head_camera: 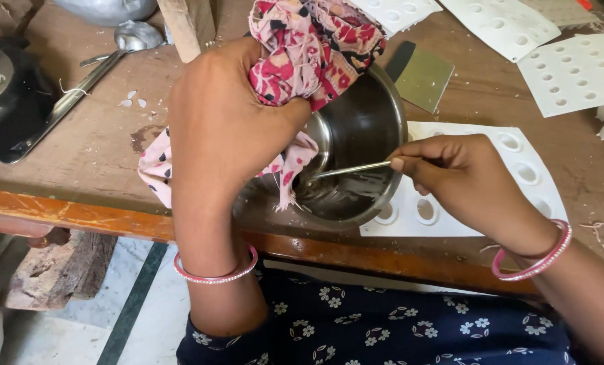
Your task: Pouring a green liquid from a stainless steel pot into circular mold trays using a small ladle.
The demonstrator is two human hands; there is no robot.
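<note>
The left hand [224, 128] is gripping the tilted round steel bowl [363, 135] through a red-patterned cloth [308, 47]; the right hand [461, 179] is pinching a thin metal tool [352, 169], and the bowl could slip off the wooden table [92, 155] edge.

Two hands are seen, the left hand [224, 128] and the right hand [467, 179], each with one pink bangle at the wrist. One steel bowl [366, 128], one patterned cloth [308, 47] and one thin metal tool [352, 169] are counted. Four white perforated sheets are counted on the bench [92, 149], plus one ladle [79, 91].
</note>
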